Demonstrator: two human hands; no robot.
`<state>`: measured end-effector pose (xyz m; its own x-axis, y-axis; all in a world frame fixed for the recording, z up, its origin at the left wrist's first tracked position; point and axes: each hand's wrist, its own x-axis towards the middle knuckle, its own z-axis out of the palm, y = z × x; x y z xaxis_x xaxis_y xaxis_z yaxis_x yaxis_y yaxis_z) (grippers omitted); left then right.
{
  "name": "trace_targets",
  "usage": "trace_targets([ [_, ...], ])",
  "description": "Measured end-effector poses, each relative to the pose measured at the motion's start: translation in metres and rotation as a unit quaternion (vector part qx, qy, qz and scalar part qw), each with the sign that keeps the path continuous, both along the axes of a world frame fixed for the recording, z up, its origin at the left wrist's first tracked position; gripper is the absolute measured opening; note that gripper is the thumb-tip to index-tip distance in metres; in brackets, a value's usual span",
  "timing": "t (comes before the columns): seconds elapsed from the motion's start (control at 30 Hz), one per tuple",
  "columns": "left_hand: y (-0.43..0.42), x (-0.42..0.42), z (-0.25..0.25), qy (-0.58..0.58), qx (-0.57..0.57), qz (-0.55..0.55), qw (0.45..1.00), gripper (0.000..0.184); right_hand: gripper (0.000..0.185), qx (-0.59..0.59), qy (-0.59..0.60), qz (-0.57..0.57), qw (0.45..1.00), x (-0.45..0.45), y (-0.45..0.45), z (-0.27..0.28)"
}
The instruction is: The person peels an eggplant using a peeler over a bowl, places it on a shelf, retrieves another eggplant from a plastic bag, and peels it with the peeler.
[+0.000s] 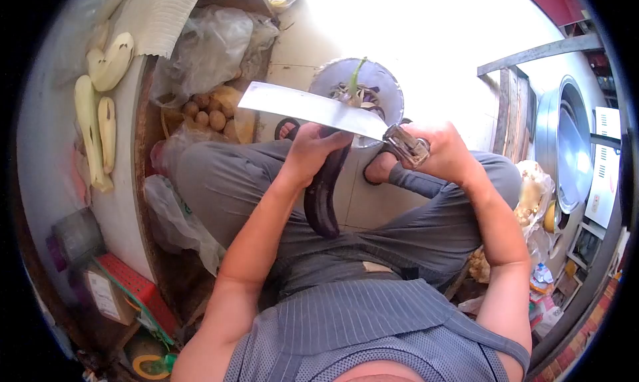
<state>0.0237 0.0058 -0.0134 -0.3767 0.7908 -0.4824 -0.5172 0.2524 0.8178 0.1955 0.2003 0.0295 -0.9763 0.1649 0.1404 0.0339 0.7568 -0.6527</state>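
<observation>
Near the centre, your cleaver point(309, 106) has a smooth metal blade, and your eggplant point(321, 202) has smooth, glossy skin. At eleven o'clock are crinkled, shiny plastic bags point(214, 41); at two, rough, matt wooden slats point(511, 112); at three, a smooth, shiny metal basin point(550, 146); at six, your matt cloth apron point(359, 315).

Bright overall; strongest light is at 12 to 1 o'clock, where the floor point(432, 42) blows out to white. Cleaver blade point(303, 108) shows pale glare. Dim, shadowed at 7 to 8 o'clock. Fisheye distortion: edges bow, corners go black, outer detail softens.
</observation>
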Motion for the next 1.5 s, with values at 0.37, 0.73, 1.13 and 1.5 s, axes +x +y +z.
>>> trace_targets([
  [0.37,-0.024,0.002,-0.053,0.159,-0.054,-0.020,0.986,0.032,0.010,-0.035,-0.107,-0.035,0.993,0.015,0.001,-0.035],
  [0.73,-0.028,-0.021,-0.009,0.077,-0.014,0.017,0.997,0.026,0.014,0.012,-0.200,-0.142,0.969,0.045,0.032,-0.040],
  [1.13,-0.015,0.003,-0.013,0.231,0.035,0.037,0.972,0.040,0.030,-0.163,0.001,-0.189,0.968,-0.069,0.008,0.026],
  [1.5,-0.015,-0.017,-0.020,0.205,0.054,0.079,0.974,0.043,0.049,0.162,0.091,0.043,0.982,-0.377,-0.054,0.131],
])
